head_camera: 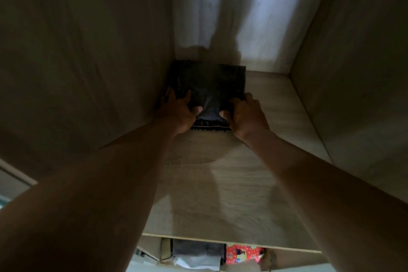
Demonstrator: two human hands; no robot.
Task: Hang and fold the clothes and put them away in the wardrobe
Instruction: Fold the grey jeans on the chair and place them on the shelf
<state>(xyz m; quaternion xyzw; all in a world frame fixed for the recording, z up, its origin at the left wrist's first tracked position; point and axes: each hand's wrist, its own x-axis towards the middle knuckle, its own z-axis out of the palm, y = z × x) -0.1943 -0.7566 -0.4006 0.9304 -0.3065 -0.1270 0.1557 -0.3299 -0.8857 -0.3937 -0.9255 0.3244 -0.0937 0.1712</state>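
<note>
Nothing written can be read here: no brand, number or sign. The dark folded garment [212, 86] on the wooden wardrobe shelf [220, 183] has a striped band along its near edge, and no letters can be made out on it. Below the shelf, a red printed item [241, 254] carries small coloured figures, too blurred to tell whether any are words.

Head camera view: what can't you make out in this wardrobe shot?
- The folded dark garment: dim light hides its kind; left hand and right hand cover its near corners.
- Things below the shelf: cut off by the shelf board and the bottom edge; the red patterned item is unidentifiable.
</note>
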